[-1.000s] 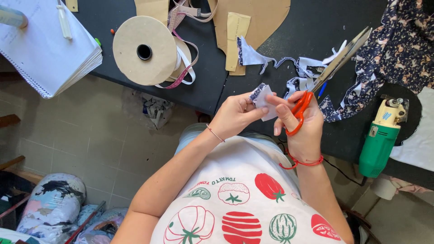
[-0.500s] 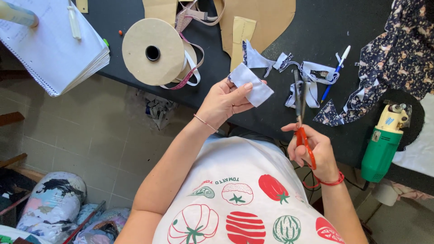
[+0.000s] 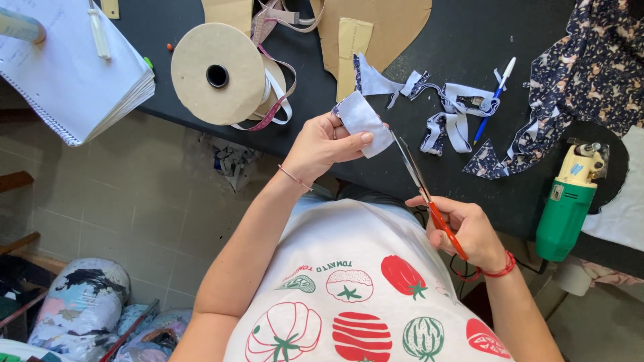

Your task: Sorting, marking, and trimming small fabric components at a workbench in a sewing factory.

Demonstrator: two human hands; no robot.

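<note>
So right in the middle of the frame there's a small pale fabric piece (image 3: pixel 365 123), kind of lavender-white with a darker printed edge peeking out at the top, and the left hand (image 3: pixel 322 144) has it pinched, thumb on top and fingers curled underneath, held up just above the near edge of the black table (image 3: pixel 469 27). The right hand (image 3: pixel 469 231) sits lower right of centre, closed around the orange handles of a pair of scissors (image 3: pixel 426 194), with the blades together and pointing up-left so the tip sits just beside the lower right corner of the fabric piece; can't tell if it's actually touching. There's a red cord bracelet on the right wrist and a thin one on the left. Just past the hands, on the table, there's a messy bunch of fabric strips and scraps (image 3: pixel 446 110) in the same pale and navy print, with a blue pen (image 3: pixel 493 100) lying next to them. Top centre has brown paper pattern pieces (image 3: pixel 389 20), and left of that a big cardboard spool (image 3: pixel 218 74) with tape and a measuring tape looped around it. Upper left is a spiral notebook (image 3: pixel 67 74) hanging over the table edge. Upper right there's dark floral fabric (image 3: pixel 590 74), and below it a green and cream electric cutting tool (image 3: pixel 570 201). Tiled floor on the left, with bags of fabric scraps (image 3: pixel 80 308) in the lower left corner.
</note>
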